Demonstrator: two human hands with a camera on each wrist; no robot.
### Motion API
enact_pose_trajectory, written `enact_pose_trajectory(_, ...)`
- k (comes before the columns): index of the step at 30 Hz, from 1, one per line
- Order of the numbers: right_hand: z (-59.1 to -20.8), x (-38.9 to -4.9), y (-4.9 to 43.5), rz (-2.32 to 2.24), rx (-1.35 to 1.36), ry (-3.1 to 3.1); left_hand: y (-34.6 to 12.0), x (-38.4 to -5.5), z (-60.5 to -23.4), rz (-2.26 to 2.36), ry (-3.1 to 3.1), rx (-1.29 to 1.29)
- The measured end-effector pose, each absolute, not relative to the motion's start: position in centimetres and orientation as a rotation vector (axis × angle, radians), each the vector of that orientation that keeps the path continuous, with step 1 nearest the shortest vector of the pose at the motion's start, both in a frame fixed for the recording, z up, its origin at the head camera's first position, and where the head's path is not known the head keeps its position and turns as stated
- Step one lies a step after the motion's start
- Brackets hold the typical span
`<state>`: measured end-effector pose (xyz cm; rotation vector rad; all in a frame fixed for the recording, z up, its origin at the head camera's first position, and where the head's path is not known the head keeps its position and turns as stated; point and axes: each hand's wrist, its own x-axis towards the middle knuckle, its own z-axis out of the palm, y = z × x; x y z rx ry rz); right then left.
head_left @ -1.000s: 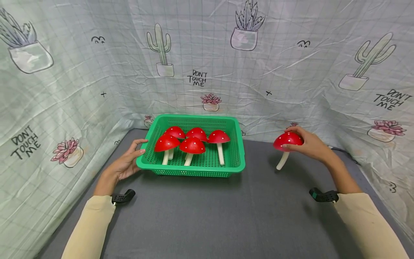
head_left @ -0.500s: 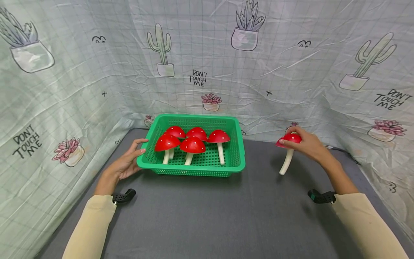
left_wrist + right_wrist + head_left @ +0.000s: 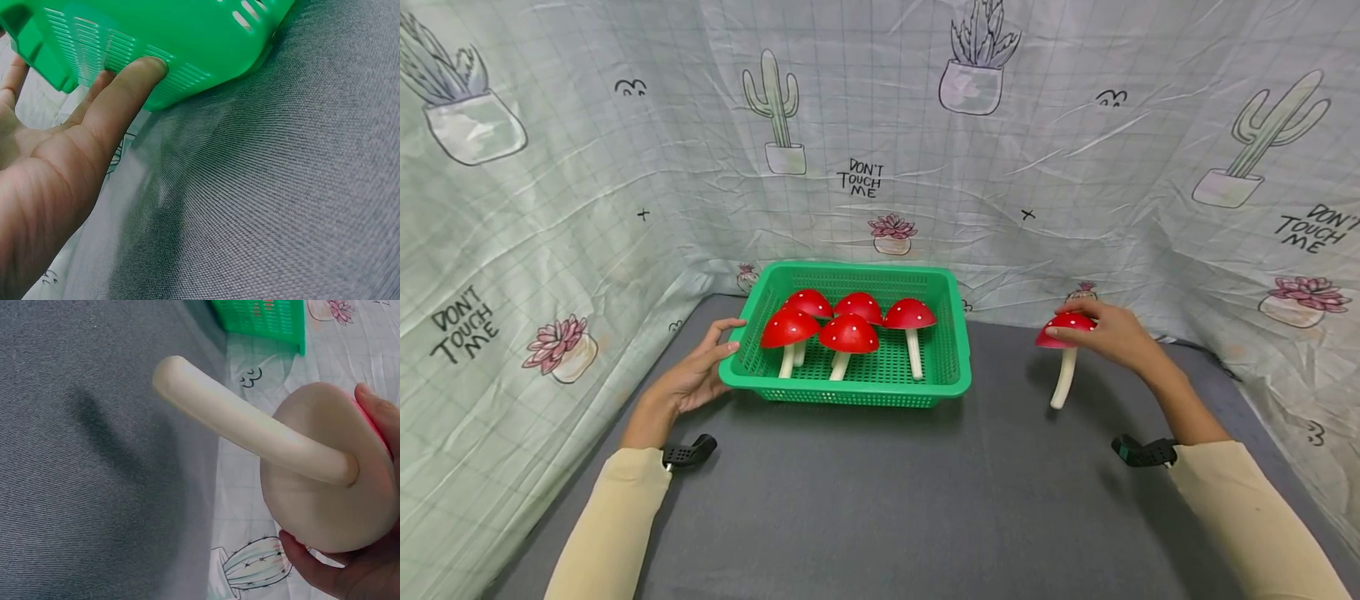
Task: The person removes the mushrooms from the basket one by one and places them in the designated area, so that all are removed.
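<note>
Presently the right hand pinches a red-capped mushroom by its cap, stem hanging above the grey table — left hand, fingers nearly straight, touches the green basket's left side.

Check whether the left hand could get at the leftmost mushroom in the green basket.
Probably yes: the left hand touches the outside of the basket, and with no lid in view, only the side wall seems to separate it from that mushroom.
</note>
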<state>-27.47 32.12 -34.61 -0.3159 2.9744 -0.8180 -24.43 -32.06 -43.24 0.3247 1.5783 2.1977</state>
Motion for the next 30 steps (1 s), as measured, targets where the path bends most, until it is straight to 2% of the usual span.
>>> enact_pose_trajectory(11, -34.7, -27.9, 32.2, -0.913, -0.439, 2.918, -31.9, -24.4, -43.0, 2.201, 1.585, 0.311)
enact_pose_trajectory(22, -36.5, -29.5, 33.1, -1.270, -0.409, 2.687, -31.8, -24.2, -43.1, 2.206, 1.568, 0.310)
enact_pose_trajectory(30, -37.2, -30.6, 33.3, -1.328, -0.407, 2.642, -31.9, -24.1, -43.1, 2.220, 1.545, 0.322)
